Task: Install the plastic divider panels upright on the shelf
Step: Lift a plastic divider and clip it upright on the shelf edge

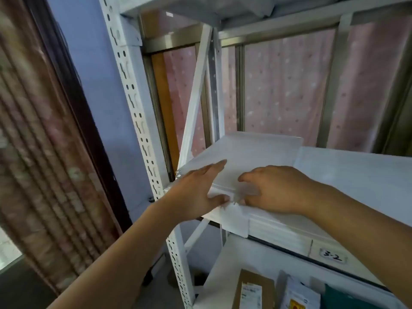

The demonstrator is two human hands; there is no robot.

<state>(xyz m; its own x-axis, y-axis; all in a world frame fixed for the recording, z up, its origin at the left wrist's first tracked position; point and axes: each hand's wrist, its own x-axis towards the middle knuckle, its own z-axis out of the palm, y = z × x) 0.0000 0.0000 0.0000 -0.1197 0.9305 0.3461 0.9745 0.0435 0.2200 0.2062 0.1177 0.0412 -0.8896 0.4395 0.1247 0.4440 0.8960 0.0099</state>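
Nearest, the left grip [200, 192] lays its fingers flat on the panels [252, 150] with the thumb tucked under their front edge. The right grip [276, 190] curls onto that same edge. These panels lie flat, stacked at the left end of the shelf [356, 175]. They look light, slick and bendy, so hold two edges, not one corner. Post [142, 130] and brace [196, 97] crowd the left side; parcels [252, 288] sit below.

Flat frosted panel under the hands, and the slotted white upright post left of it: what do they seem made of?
Flat frosted white divider panel: seemingly translucent plastic, matte; part of the right hand shows blurred through its near edge. Slotted white upright post: probably painted steel, smooth semi-gloss, with punched keyhole slots.
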